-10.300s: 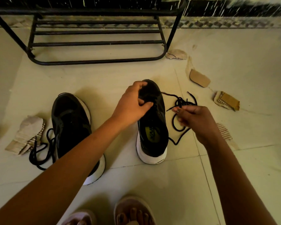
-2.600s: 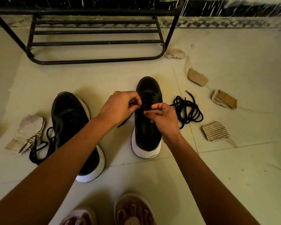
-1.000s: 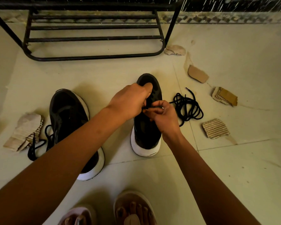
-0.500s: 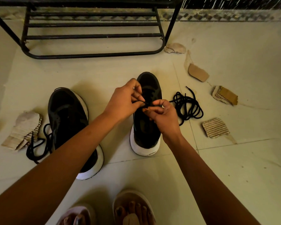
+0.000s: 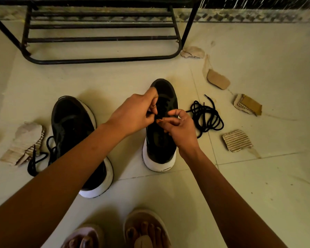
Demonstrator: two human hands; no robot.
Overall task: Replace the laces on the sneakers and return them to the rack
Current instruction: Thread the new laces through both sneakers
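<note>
The black knit sneaker with the thick white sole [image 5: 157,147] sat upright on the pale tiled floor [image 5: 258,185], toe aimed at the rack, right in front of the person. Both hands were bunched over its eyelets. The left hand [image 5: 134,115] had its fingers curled in, pinching a short bit of thin black lace [image 5: 157,116]. The right hand [image 5: 181,129] pinched the same lace just beside it, thumb against forefinger. So a threading job was underway, and it looked nowhere near done.

Biggest risk imo: it was all black on black in dim light, so poking the tip through the wrong eyelet or skipping one seemed really easy, and that'd mean pulling it back out. Neither hand was bracing the shoe either, so a hard tug could tip it or drag it.

The loose coil of black lace [image 5: 207,116] lay just right of the shoe. Whether it ran on from the pinched piece couldn't be made out. If it did, that tangle could knot up as it fed through.

The second black sneaker [image 5: 70,122] stood to the left with another black lace [image 5: 39,158] spilled beside it. All the laces looked alike, so old and new could easily get swapped. Torn cardboard scraps [image 5: 237,140] littered the floor, and the black metal rack [image 5: 100,39] stood beyond the shoes.
</note>
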